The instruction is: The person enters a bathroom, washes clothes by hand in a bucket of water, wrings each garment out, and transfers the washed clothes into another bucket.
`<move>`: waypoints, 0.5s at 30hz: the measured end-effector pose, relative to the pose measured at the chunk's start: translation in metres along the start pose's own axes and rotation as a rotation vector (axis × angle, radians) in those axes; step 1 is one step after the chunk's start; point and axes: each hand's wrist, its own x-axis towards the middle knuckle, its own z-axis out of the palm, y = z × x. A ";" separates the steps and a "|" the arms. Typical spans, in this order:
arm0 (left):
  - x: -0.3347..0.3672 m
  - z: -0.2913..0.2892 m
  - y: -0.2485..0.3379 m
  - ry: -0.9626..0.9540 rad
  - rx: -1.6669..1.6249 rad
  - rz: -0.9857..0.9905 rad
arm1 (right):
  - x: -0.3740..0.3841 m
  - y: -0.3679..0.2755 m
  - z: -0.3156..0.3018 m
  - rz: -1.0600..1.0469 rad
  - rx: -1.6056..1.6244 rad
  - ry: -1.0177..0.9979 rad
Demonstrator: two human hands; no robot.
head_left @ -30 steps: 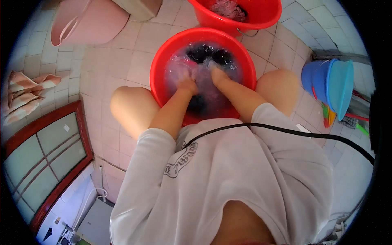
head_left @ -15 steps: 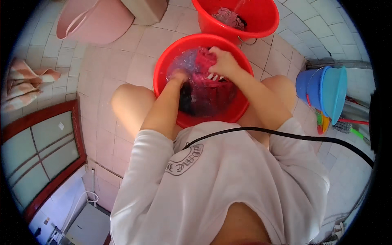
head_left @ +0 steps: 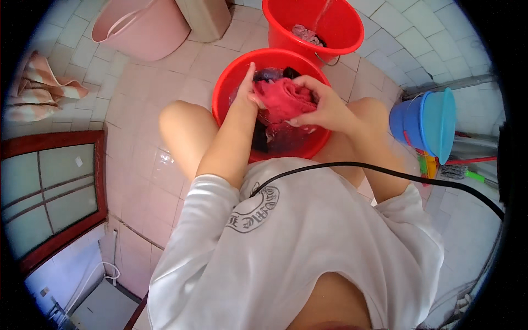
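Observation:
A bunched red cloth (head_left: 286,99) is held between my two hands above a red basin (head_left: 221,91) of water. My left hand (head_left: 248,92) presses against the cloth's left side, with one finger sticking up and the others partly hidden by my wrist and the cloth. From the right, my right hand (head_left: 324,105) curls around the bundle, thumb underneath and fingers over the top. Dark fabric (head_left: 260,137) lies in the water below, and another dark piece (head_left: 290,72) shows behind the bundle.
Behind the basin stands a red bucket (head_left: 352,41) with wet clothes (head_left: 307,36) and a stream of water falling in. A pink tub (head_left: 148,33) is at the far left. Blue buckets (head_left: 421,124) and a brush with a green handle (head_left: 467,174) are on the right.
The red cloth has been raised from the water and gathered into a bundle. My left hand has come out of the water to its left side; my right hand has moved lower and rightward around it.

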 end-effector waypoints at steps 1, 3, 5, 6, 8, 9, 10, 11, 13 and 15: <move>0.003 -0.006 0.008 0.108 -0.020 0.005 | -0.003 0.002 -0.003 -0.058 -0.048 0.007; 0.006 -0.002 -0.008 0.086 0.076 0.037 | -0.013 0.011 -0.024 -0.079 -0.066 0.100; -0.003 -0.002 -0.011 -0.028 0.168 -0.013 | 0.000 0.005 -0.046 -0.061 -0.016 0.201; -0.010 0.008 -0.016 -0.029 0.178 -0.028 | 0.013 0.009 -0.060 -0.061 -0.014 0.219; -0.033 0.031 -0.026 0.076 0.342 -0.157 | 0.039 0.025 -0.083 0.009 0.036 0.282; -0.043 0.029 -0.020 0.108 0.405 -0.167 | 0.059 0.029 -0.075 -0.001 -0.027 0.272; -0.046 0.030 -0.022 0.108 0.410 -0.168 | 0.076 0.036 -0.068 -0.002 -0.096 0.281; -0.046 0.032 -0.028 0.006 0.480 -0.190 | 0.094 0.060 -0.069 -0.082 -0.188 0.249; -0.051 0.021 -0.026 -0.058 0.486 -0.195 | 0.120 0.086 -0.049 -0.053 -0.181 0.213; -0.056 0.030 -0.041 -0.032 0.462 -0.120 | 0.125 0.101 -0.037 0.044 -0.185 0.409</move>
